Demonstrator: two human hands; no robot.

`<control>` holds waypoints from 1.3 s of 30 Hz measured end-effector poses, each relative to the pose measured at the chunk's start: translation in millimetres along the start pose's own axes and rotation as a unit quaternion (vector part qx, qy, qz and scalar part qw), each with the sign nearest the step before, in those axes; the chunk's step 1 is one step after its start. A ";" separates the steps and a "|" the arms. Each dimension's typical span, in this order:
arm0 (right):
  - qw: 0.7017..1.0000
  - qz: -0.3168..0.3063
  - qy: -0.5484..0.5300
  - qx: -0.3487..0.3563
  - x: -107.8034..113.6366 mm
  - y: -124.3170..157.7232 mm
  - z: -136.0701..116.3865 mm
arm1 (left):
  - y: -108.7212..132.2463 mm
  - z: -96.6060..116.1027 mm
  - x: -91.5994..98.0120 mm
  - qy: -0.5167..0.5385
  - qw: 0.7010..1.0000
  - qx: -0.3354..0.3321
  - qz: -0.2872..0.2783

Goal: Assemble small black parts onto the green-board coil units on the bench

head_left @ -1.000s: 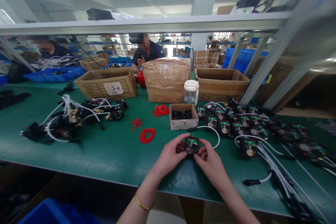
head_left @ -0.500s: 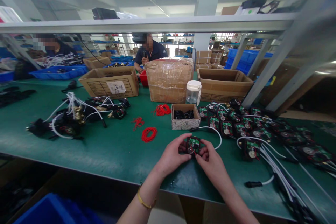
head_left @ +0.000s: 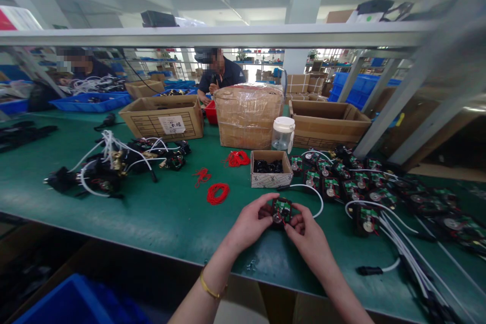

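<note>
Between my two hands is a black housing with a green circuit board (head_left: 281, 208), its open side facing up. My left hand (head_left: 250, 223) grips its left edge between thumb and fingers. At the right edge, my right hand (head_left: 307, 228) pinches the housing, its thumb by a thin red wire near the lower corner. A round silvery part shows at the board's lower left. A white cable (head_left: 318, 197) curves behind my right hand. Just beyond my hands stands a small cardboard box (head_left: 270, 180) of black parts.
Coils of red wire (head_left: 218, 194) lie left of my hands. Many similar board assemblies (head_left: 353, 190) with white cables cover the right side. More black and brass assemblies (head_left: 114, 162) sit at left. A clear jar (head_left: 283, 134) and a wrapped carton (head_left: 248, 121) stand behind. A person sits opposite.
The whole view has shifted slightly, so things appear a little further right. Both hands keep holding the housing; my left thumb has drawn back slightly from its lower edge.
</note>
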State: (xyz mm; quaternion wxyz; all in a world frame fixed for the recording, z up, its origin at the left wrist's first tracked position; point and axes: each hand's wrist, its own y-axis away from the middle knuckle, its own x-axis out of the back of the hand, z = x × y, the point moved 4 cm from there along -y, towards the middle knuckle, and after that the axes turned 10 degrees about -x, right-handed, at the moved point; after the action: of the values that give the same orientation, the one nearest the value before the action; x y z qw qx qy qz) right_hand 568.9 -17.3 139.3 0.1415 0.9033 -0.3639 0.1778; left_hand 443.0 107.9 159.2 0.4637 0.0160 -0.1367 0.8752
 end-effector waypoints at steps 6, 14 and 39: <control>1.000 0.005 -0.001 0.000 1.0 0.1 0.0 | -2.0 -5.7 2.5 -0.009 1.000 -0.003 -0.009; 1.000 0.002 -0.009 0.008 -0.2 -0.4 3.7 | -9.1 2.6 6.5 -0.105 0.993 -0.026 0.037; 0.998 -0.041 -0.043 0.005 27.0 -9.9 -5.4 | -21.2 12.3 10.5 -0.123 0.991 -0.012 0.048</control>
State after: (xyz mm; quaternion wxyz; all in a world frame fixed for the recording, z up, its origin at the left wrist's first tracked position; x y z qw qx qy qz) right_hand 592.9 -24.7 154.3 0.1284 0.9248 -0.3316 0.1351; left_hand 453.1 124.5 177.4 0.4014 0.1112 -0.2033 0.8861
